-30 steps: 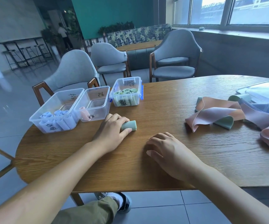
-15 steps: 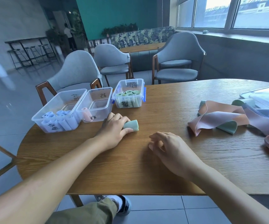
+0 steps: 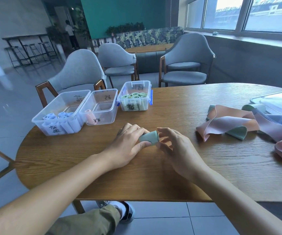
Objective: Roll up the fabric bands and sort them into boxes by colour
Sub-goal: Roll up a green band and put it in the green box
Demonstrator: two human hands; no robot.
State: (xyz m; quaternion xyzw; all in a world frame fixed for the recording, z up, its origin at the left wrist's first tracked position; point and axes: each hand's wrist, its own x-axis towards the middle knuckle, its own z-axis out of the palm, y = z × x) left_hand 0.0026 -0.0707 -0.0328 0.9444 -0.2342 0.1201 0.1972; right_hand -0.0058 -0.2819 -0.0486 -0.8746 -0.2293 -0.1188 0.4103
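Table [image 3: 179,175]: wood with a visible open grain and a low satin sheen. Three boxes: the blue-roll box [image 3: 40,120], the pink-roll box [image 3: 110,107] and the green-roll box [image 3: 144,92], all clear, glossy plastic with black handwritten marks; the last has blue plastic clasps. Rolled green band [image 3: 149,138] and loose bands [image 3: 235,123]: soft, matt cloth, smooth-faced, in pastel green, pink and blue. Lid [image 3: 279,103]: translucent plastic, glossy. Chairs [image 3: 79,72]: grey matt fabric upholstery on dark polished wood frames. Floor [image 3: 162,224]: smooth grey tiles, faintly reflective.
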